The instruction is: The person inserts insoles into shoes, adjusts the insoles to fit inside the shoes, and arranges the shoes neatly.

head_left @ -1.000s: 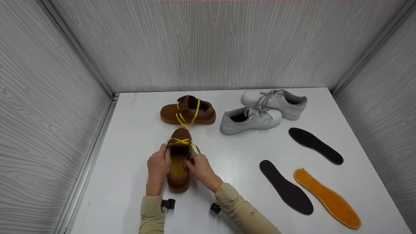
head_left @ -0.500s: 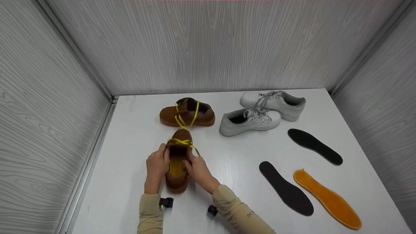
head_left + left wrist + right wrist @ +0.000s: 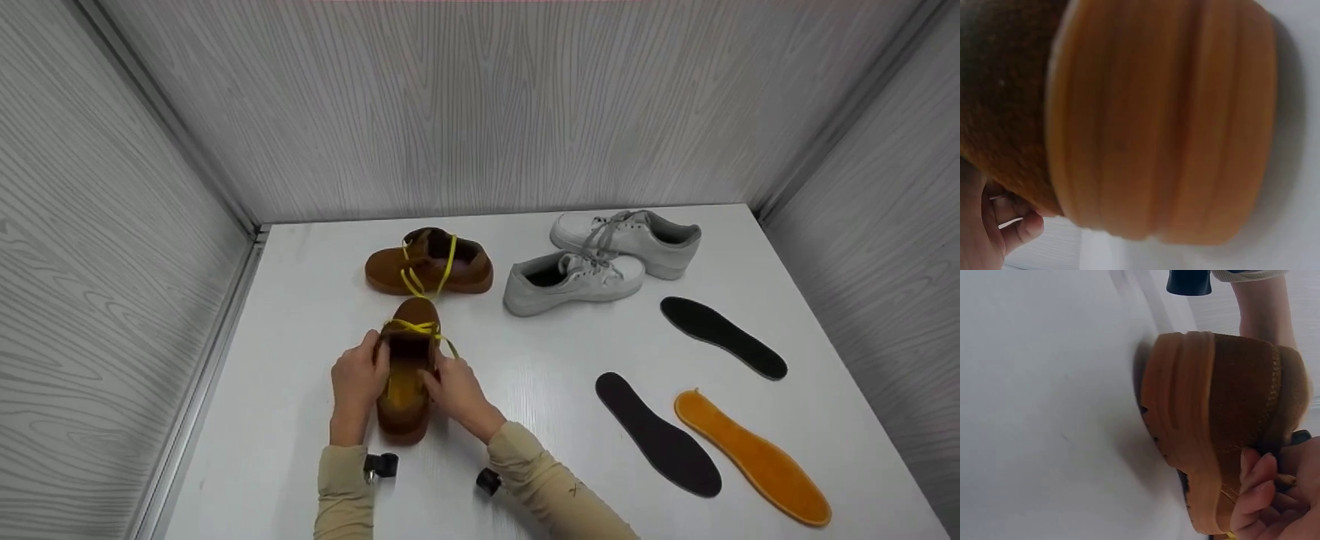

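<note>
A brown suede shoe [image 3: 412, 311] with yellow laces stands on the white table, toe pointing away from me. Its inside shows a yellow-orange insole [image 3: 406, 386]; the front of the insole disappears into the dark toe. My left hand [image 3: 360, 379] grips the left side of the shoe's opening. On the opposite side, my right hand [image 3: 457, 390] pinches the collar, its thumb over the inner edge. In the right wrist view, the right fingers [image 3: 1258, 495] curl against the outer side of the shoe. The heel's thick tan sole [image 3: 1168, 124] fills much of the left wrist view.
Behind stands the second brown shoe [image 3: 390, 271], its yellow laces loose. Two white sneakers [image 3: 525, 296] sit at the back right, touching or overlapping. On the right lie a black insole [image 3: 724, 337], a dark brown insole [image 3: 660, 435] and an orange insole [image 3: 754, 457].
Both hands keep their hold on the shoe. Its heel has shifted slightly left along with the hands; the whole head view has also drifted a little.
</note>
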{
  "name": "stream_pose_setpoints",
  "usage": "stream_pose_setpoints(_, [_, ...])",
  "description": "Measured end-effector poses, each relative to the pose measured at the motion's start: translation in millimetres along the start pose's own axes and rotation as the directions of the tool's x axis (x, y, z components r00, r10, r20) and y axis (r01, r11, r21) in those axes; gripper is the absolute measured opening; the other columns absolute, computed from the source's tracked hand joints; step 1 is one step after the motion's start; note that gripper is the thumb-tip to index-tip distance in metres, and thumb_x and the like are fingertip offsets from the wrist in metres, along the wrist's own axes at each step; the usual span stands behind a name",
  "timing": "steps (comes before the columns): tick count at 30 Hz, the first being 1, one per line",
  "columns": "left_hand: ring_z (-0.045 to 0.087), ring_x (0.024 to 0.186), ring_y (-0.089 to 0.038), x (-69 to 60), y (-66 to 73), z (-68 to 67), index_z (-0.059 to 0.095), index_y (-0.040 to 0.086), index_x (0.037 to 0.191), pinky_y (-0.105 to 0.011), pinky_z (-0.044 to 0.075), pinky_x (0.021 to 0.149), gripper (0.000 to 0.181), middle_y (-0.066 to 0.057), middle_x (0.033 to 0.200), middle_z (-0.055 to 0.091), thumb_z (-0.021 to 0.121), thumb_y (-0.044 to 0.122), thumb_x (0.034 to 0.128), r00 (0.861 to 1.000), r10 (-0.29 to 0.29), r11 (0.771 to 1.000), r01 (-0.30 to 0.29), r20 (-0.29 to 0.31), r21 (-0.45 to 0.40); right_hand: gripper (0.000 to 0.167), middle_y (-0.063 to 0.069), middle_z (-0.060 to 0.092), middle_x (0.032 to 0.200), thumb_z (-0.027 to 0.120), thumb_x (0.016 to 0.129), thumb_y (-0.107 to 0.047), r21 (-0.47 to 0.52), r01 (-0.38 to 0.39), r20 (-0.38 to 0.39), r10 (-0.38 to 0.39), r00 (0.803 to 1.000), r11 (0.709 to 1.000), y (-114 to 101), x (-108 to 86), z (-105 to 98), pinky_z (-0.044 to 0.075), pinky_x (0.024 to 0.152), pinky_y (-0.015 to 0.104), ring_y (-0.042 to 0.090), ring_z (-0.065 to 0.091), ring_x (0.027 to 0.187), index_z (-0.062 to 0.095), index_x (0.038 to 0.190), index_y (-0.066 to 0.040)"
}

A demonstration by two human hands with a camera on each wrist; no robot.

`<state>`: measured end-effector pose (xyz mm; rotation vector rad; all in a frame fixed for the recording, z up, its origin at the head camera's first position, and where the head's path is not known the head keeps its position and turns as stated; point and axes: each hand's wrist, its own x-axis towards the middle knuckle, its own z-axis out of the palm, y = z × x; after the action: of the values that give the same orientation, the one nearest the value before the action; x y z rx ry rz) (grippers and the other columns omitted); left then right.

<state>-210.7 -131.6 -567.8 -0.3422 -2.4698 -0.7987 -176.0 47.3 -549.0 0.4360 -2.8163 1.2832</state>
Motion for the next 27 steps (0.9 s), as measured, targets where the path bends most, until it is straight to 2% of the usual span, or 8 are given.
stream_pose_setpoints(3, [0.035, 0.044, -0.019, 0.4, 4.4, -7.1, 0.052, 0.006, 0.077, -0.035, 0.030, 0.042, 0.017, -0.001, 0.050, 0.036, 0.062, 0.011, 0.0894, 1.000, -0.025, 0.999, 0.025, 0.002, 0.020, 0.016, 0.000, 0.062, 0.060, 0.064, 0.096, -0.016, -0.002, -0.050, 0.047, 0.050, 0.998, 0.999, -4.6, 0.9, -8.8, 0.041, 0.044, 0.019, 0.002, 0.052, 0.047, 0.069, 0.098, -0.002])
stream_pose_setpoints(6, [0.037, 0.046, -0.019, 3.8, 8.1, -16.6, 0.051, 0.009, 0.071, -0.035, 0.030, 0.044, 0.017, -0.001, 0.051, 0.040, 0.061, 0.014, 0.0841, 0.995, -0.087, 0.996, 0.086, 0.041, 0.032, 0.019, -0.004, 0.060, 0.052, 0.064, 0.095, -0.016, 0.004, -0.062, 0.064, 0.062, 0.996, 0.998, -7.9, 2.8, -20.4, 0.039, 0.040, 0.018, 0.001, 0.050, 0.041, 0.072, 0.085, -0.003])
stream_pose_setpoints(9, [0.039, 0.048, -0.020, 12.9, 12.9, -26.7, 0.052, 0.011, 0.067, -0.035, 0.030, 0.046, 0.017, -0.001, 0.053, 0.045, 0.059, 0.016, 0.0825, 0.986, -0.145, 0.989, 0.143, 0.079, 0.024, 0.020, -0.006, 0.057, 0.048, 0.061, 0.095, -0.016, -0.003, -0.031, 0.051, 0.031, 0.998, 1.000, -8.2, 7.3, -33.4, 0.036, 0.039, 0.018, 0.001, 0.049, 0.039, 0.074, 0.084, -0.004])
stream_pose_setpoints(13, [0.039, 0.049, -0.021, 31.4, 21.9, -35.9, 0.052, 0.012, 0.065, -0.035, 0.030, 0.047, 0.022, -0.001, 0.054, 0.045, 0.056, 0.016, 0.0857, 0.978, -0.202, 0.979, 0.202, 0.054, 0.005, 0.020, -0.005, 0.058, 0.050, 0.060, 0.095, -0.015, -0.029, 0.029, 0.002, -0.029, 1.000, 0.999, -5.1, 16.3, -49.1, 0.036, 0.040, 0.018, 0.000, 0.048, 0.040, 0.076, 0.087, -0.006])
stream_pose_setpoints(16, [0.037, 0.049, -0.020, 47.5, 30.4, -42.0, 0.048, 0.013, 0.062, -0.035, 0.028, 0.047, 0.027, -0.001, 0.053, 0.042, 0.054, 0.017, 0.0875, 0.958, -0.284, 0.959, 0.284, 0.046, -0.002, 0.020, -0.002, 0.059, 0.052, 0.060, 0.095, -0.013, -0.073, 0.071, -0.054, -0.075, 0.996, 0.995, -1.0, 24.5, -58.6, 0.035, 0.044, 0.020, 0.002, 0.043, 0.041, 0.077, 0.088, -0.005])
stream_pose_setpoints(20, [0.031, 0.050, -0.018, 72.4, 47.0, -49.3, 0.041, 0.014, 0.060, -0.033, 0.024, 0.047, 0.031, 0.001, 0.053, 0.035, 0.052, 0.017, 0.0886, 0.916, -0.377, 0.923, 0.384, 0.141, -0.028, 0.020, 0.002, 0.061, 0.056, 0.059, 0.093, -0.010, -0.145, 0.097, -0.139, -0.117, 0.983, 0.985, 7.8, 37.7, -69.0, 0.038, 0.050, 0.025, 0.006, 0.039, 0.045, 0.076, 0.086, -0.005])
stream_pose_setpoints(23, [0.027, 0.050, -0.016, 90.1, 59.2, -52.3, 0.038, 0.014, 0.060, -0.032, 0.023, 0.048, 0.033, 0.002, 0.054, 0.030, 0.052, 0.016, 0.0891, 0.898, -0.379, 0.915, 0.400, 0.222, -0.059, 0.020, 0.005, 0.065, 0.062, 0.058, 0.093, -0.008, -0.168, 0.095, -0.184, -0.125, 0.975, 0.981, 13.6, 48.5, -75.1, 0.044, 0.054, 0.028, 0.007, 0.042, 0.048, 0.075, 0.083, -0.005])
stream_pose_setpoints(27, [0.022, 0.047, -0.014, 107.3, 69.1, -49.9, 0.035, 0.014, 0.057, -0.030, 0.021, 0.046, 0.037, 0.003, 0.052, 0.025, 0.052, 0.012, 0.0896, 0.894, -0.357, 0.919, 0.388, 0.272, -0.071, 0.020, 0.008, 0.068, 0.069, 0.056, 0.093, -0.007, -0.175, 0.075, -0.196, -0.109, 0.975, 0.982, 20.5, 62.0, -81.4, 0.045, 0.055, 0.031, 0.010, 0.044, 0.049, 0.074, 0.085, -0.003])
